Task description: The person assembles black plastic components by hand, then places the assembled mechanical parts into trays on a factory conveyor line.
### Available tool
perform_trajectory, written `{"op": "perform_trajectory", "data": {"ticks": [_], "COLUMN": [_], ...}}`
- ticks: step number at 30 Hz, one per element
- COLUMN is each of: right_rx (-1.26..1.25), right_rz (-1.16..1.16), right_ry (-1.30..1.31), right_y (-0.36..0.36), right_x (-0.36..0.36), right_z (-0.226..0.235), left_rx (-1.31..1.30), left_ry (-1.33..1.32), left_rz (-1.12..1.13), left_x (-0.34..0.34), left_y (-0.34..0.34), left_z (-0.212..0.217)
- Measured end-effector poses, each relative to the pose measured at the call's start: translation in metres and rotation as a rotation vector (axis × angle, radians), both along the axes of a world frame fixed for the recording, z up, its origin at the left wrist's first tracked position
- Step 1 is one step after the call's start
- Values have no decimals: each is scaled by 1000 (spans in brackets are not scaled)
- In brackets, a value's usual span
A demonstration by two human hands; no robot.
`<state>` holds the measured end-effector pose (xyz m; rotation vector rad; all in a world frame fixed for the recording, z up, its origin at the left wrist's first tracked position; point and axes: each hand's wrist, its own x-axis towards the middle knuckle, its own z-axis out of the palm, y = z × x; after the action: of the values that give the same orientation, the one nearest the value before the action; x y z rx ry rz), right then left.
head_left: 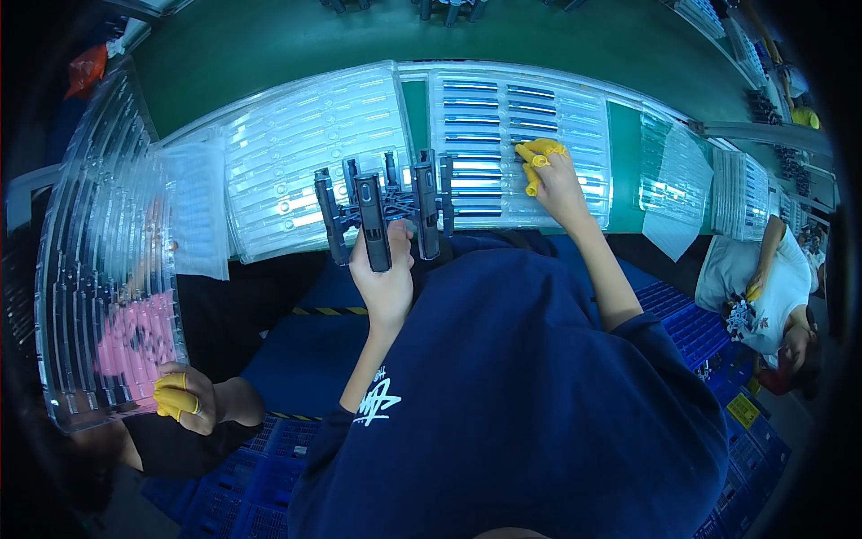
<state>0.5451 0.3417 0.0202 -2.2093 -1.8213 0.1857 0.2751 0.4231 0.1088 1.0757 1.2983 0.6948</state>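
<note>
My left hand [386,278] is closed round the lower middle of a black multi-armed holder [395,202]. Several dark, narrow upright pieces [371,216] ring that holder. Yellow finger covers dress the fingers of my right hand [555,178], which are drawn together low over a clear plastic tray [588,144]. Whatever lies between those fingertips is hidden. Slim dark strips [471,137] fill the tray's left column, and a few more [530,108] lie at the top of its second column.
Left of it lies another clear tray [310,135] on the green table [296,40]. Someone at the left grips a large upright clear tray [67,269] with a yellow-covered hand [184,400]. White sheets [678,198] and stacked trays [741,193] lie right, near another person [763,278].
</note>
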Motion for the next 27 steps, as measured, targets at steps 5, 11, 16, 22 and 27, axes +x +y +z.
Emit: {"op": "perform_trajectory", "data": {"ticks": [5,11,16,22,27], "right_rx": [66,57,111,312,161], "right_rz": [-59,-48,-117,-86,-143], "right_ry": [92,79,158,867,1330], "right_y": [1,3,2,31,39], "right_x": [-5,-5,-15,-68,-87], "right_z": [2,-5,19,97,105], "left_rx": [1,-158,-306,-217,-105], "left_ry": [-11,-222,-209,-71,-129], "left_rz": [-12,-61,-148,-186,-218], "left_x": [0,2,-1,0,-1], "left_y": [1,6,4,6,4], "left_z": [3,-1,3,3,2]}}
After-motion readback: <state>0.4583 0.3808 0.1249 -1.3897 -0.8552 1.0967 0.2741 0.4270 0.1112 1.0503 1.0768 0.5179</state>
